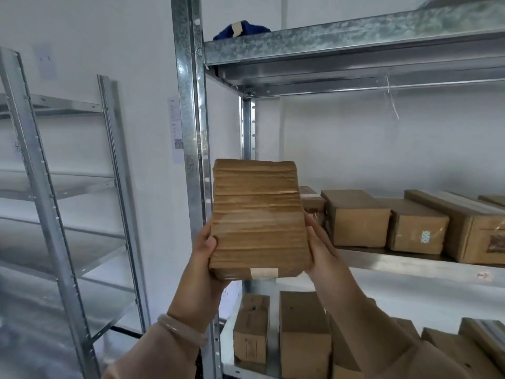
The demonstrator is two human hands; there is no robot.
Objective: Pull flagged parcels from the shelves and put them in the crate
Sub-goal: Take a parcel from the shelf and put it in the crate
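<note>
A brown cardboard parcel [258, 217], wrapped in clear tape, is held up in the air in front of a metal shelving unit [191, 132], clear of every shelf and gripped between two hands. A pale tape tab [264, 272] sits on its near lower edge. The left hand [203, 255] grips the parcel's lower left corner, with the thumb pressed on the front face and the fingers curled out of sight behind. The right hand [322, 247] clasps the lower right edge, with the thumb lying along the side and the fingers hidden behind the cardboard. A pale bracelet [180, 330] circles the left wrist above a beige sleeve [153, 354].

Just behind and to the right of the parcel, the middle shelf [410, 265] carries a row of taped cardboard boxes [355, 217], one of them bearing a small patterned sticker [425, 236]. On the lower shelf [226, 337], below the hands, more boxes [304, 335] stand on end, side by side. On the top shelf [355, 36], a dark blue bundle [241, 30] with a tan strip of tape on it lies at the left end. A printed sheet with a QR code [176, 132] hangs on the white wall beside the upright, and a second metal rack [54, 187] stands to the left.
</note>
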